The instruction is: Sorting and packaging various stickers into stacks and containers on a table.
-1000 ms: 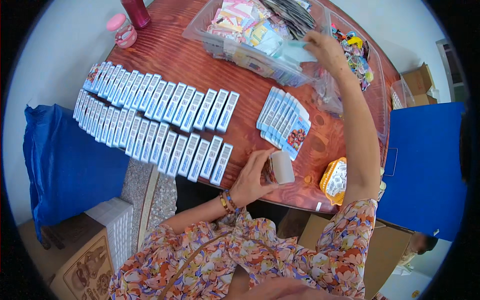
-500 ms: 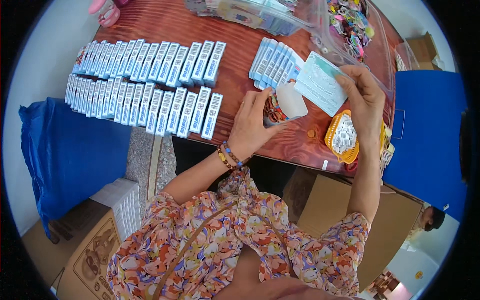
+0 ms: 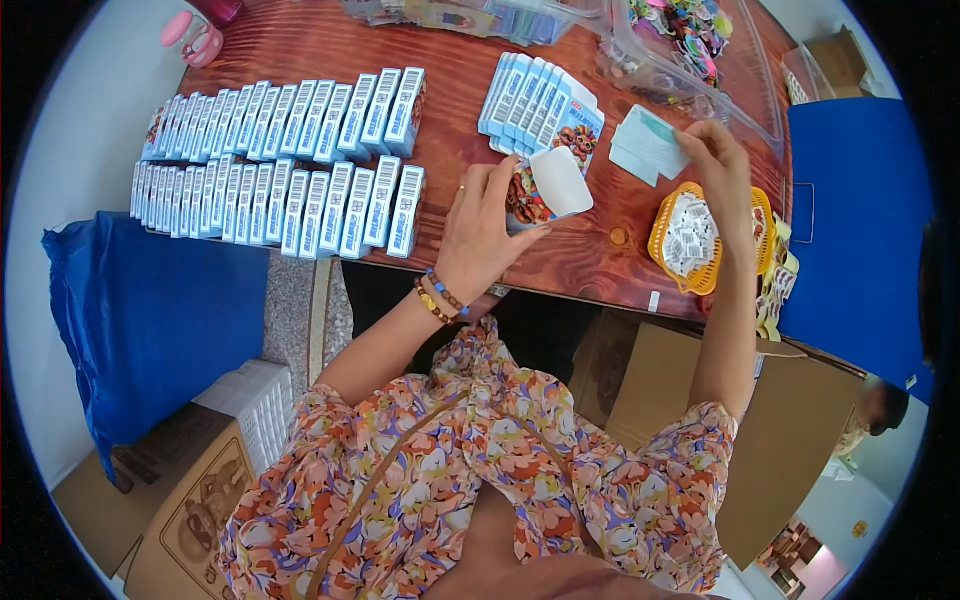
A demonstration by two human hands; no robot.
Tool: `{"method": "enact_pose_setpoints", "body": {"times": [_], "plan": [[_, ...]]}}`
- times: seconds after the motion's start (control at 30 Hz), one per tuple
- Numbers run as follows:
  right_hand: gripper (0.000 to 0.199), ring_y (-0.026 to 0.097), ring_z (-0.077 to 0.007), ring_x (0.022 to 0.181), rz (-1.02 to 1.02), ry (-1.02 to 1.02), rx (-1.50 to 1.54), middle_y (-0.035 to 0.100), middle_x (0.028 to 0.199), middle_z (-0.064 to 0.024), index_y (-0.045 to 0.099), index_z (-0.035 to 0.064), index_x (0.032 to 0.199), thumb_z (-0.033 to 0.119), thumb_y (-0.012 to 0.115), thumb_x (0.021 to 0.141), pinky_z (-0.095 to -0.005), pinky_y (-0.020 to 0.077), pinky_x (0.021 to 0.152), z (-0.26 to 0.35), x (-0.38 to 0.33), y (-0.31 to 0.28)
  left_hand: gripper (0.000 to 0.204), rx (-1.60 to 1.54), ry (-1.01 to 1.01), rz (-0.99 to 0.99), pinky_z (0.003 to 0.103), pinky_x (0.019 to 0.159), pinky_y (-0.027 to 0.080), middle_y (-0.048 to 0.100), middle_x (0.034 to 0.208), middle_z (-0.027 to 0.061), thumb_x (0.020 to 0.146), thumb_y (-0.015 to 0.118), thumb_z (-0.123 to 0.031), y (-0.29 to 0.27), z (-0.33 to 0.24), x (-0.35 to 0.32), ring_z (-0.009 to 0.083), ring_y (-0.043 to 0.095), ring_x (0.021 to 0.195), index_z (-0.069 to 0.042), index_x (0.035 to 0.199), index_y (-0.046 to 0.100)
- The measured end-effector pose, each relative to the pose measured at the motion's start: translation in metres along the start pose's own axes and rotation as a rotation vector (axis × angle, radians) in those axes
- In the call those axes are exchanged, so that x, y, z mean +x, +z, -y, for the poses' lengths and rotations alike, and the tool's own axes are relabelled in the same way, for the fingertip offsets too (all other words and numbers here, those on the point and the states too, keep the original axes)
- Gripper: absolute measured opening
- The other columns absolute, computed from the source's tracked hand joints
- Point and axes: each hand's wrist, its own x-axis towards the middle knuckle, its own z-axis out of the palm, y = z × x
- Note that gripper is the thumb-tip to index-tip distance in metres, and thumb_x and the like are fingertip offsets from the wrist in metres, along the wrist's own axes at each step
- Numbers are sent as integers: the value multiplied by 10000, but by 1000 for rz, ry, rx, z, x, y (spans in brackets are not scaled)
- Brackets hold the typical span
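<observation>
My left hand [image 3: 480, 215] is wrapped around a small blue box [image 3: 527, 197] printed with colourful cartoon figures. The box's white flap [image 3: 562, 183] stands raised toward the right. Over the table's right side, my right hand [image 3: 722, 165] pinches the edge of a pale teal card [image 3: 650, 142]. Another pale card lies partly beneath it, offset to the left. Just behind the left hand, flat blue cartons [image 3: 530, 105] are fanned out in an overlapping stack, a cartoon picture showing on the nearest one.
Two long rows of light-blue boxes [image 3: 340, 200] stand on the table's left. Yellow baskets [image 3: 690, 240] with small white packets sit near the right front edge. Clear tubs, one with colourful trinkets [image 3: 690, 35], line the back. A pink-lidded jar [image 3: 195, 42] stands far left.
The card in my right hand has gone down and away from the box to table level, where a second card now shows. My left hand still holds the box. The view has shifted slightly.
</observation>
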Motion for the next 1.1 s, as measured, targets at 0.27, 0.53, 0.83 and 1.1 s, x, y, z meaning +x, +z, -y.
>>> {"method": "enact_pose_setpoints", "body": {"times": [0.27,0.53,0.83,1.1], "plan": [[82,495,-64,628,66,-200,-282,599,696,-19,639,3,884,60,695,902,-253,397,567,88,-53,36,866,87,78,31,477,911,489,495,1184,181,676,874,-154,2,-12,2,407,529,1098,-16,1403,426],[220,634,-89,629,243,-229,-201,697,810,-70,700,37,1139,85,659,929,-236,434,495,78,-60,43,928,72,170,117,461,929,491,498,1208,183,663,879,-163,9,-16,-1,392,541,1100,-13,1444,398],[199,660,-108,661,-70,182,-206,713,879,-50,699,-17,1057,121,645,925,-254,473,564,-2,-79,-34,878,-181,97,129,443,944,484,510,1220,191,722,862,-247,12,-23,4,368,543,1125,-4,1435,411],[189,669,-335,828,35,192,-557,688,879,-180,644,-15,902,144,720,832,-402,510,754,-63,-90,-11,848,-19,177,197,446,942,491,514,1214,203,752,847,-303,27,-22,1,373,552,1132,37,1403,424]]}}
